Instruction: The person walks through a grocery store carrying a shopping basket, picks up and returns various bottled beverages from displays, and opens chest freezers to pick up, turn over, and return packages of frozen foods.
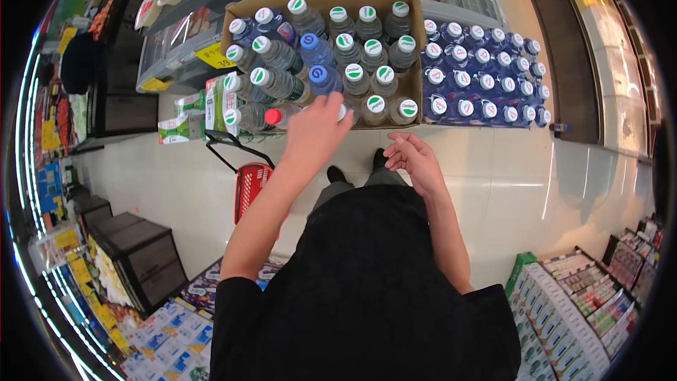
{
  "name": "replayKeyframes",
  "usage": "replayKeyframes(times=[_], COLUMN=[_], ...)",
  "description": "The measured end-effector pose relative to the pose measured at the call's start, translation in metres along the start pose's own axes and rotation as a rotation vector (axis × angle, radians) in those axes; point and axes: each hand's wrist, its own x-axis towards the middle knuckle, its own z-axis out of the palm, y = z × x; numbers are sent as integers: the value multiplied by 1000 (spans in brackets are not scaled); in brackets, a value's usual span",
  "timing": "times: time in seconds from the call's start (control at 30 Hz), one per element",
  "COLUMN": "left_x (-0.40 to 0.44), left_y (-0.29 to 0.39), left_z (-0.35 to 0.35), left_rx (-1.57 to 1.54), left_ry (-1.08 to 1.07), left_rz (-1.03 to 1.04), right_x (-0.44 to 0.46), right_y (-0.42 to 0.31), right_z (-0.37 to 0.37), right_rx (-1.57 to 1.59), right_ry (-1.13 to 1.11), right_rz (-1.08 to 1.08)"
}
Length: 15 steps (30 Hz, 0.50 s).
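Observation:
A cardboard box (417,63) holds several clear bottles with white-and-green caps, among them two blue-capped bottles and one red-capped bottle (273,117). My left hand (319,125) reaches over the box's near edge, fingers bent down beside a blue-capped bottle (324,79) and a white-capped bottle (343,112). Whether the fingertips grip either one is hidden. In front of the box, above the floor, my right hand (415,158) is held with its fingers apart and nothing in it.
Rows of blue bottles with white caps (486,82) stand right of the box. A red shopping basket (252,187) is on the floor (479,194) to the left. Green-and-white packages (185,118) lie left of the box. A freezer case (187,35) stands behind them.

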Motion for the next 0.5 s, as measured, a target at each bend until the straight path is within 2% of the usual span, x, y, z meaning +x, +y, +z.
replayKeyframes(times=[0.17,0.23,0.27,0.33,0.37,0.43,0.47,0.5], left_x=[-13,-20,-24,-27,-31,-40,-45,-49], left_y=[7,7,2,-6,-9,-19,-28,-38], left_z=[-116,-141,-144,-150,-148,-140,-136,-130], left_rx=[-306,-526,-527,-657,-662,-818,-827,-800], left_ry=[24,-84,-80,-166,-170,-134,-126,-119], left_rz=[88,14,23,29,42,-4,-1,-45], right_x=[-7,-15,-20,-29,-30,-27,-33,-44], right_y=[5,5,2,-4,3,15,19,18], right_z=[21,43,53,69,72,79,85,96], right_rx=[-87,128,124,340,340,421,409,300], right_ry=[-93,-208,-207,-480,-470,-597,-594,-425], right_rz=[-19,-73,-82,50,40,15,15,-98])
